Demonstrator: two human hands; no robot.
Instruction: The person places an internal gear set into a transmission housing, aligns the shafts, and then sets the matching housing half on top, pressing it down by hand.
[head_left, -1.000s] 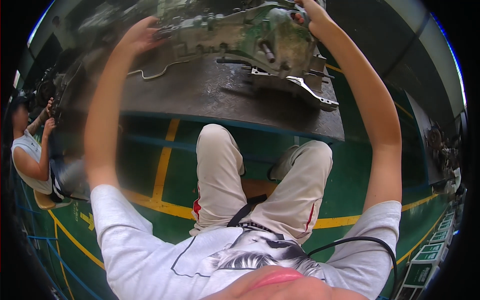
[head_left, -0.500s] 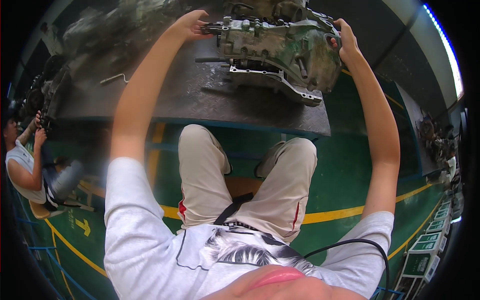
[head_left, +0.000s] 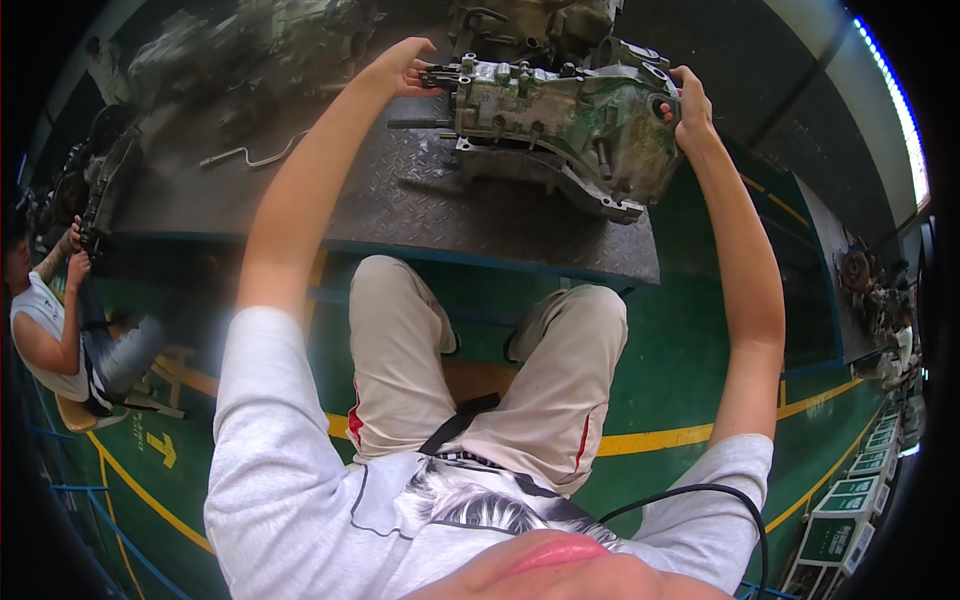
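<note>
Vs. the prev. frame, our metal case (head_left: 525, 105) is lower over the bottom part (head_left: 510, 166): the gap's narrower & less of that part's bright edge shows. Both hands have kept their spots. The case is btwn our hands, above the bottom part near the bench's (head_left: 350, 205) R end; we can't tell if it's fully seated. L hand (head_left: 402, 72) is curled round the rods (head_left: 441, 77) at its L end; R hand (head_left: 692, 108) grips the R end, fingers showing thru the hole.
</note>
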